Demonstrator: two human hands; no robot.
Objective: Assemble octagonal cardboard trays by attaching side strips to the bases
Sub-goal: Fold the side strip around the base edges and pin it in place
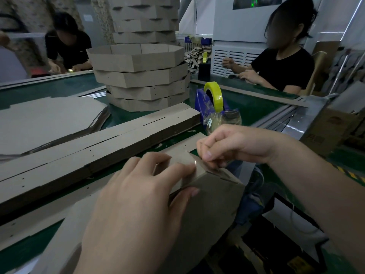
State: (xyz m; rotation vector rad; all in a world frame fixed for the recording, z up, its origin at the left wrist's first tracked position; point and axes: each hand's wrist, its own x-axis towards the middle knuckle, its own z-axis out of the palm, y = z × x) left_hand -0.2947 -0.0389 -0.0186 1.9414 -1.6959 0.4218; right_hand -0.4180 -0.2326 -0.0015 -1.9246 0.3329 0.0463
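My left hand (138, 196) clamps the tray (215, 196) at the near edge of the table (59, 86); my right hand (235, 147) pinches what seems clear tape (195, 162) (barely visible). Smooth it tight over the corner.

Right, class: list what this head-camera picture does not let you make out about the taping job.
- Head view, tray: near part covered by the left hand and cut off by the bottom edge.
- Head view, tray's corner: the right hand pinches there, its fingers hiding the seam.
- Head view, far stack: top cut off by the upper edge.
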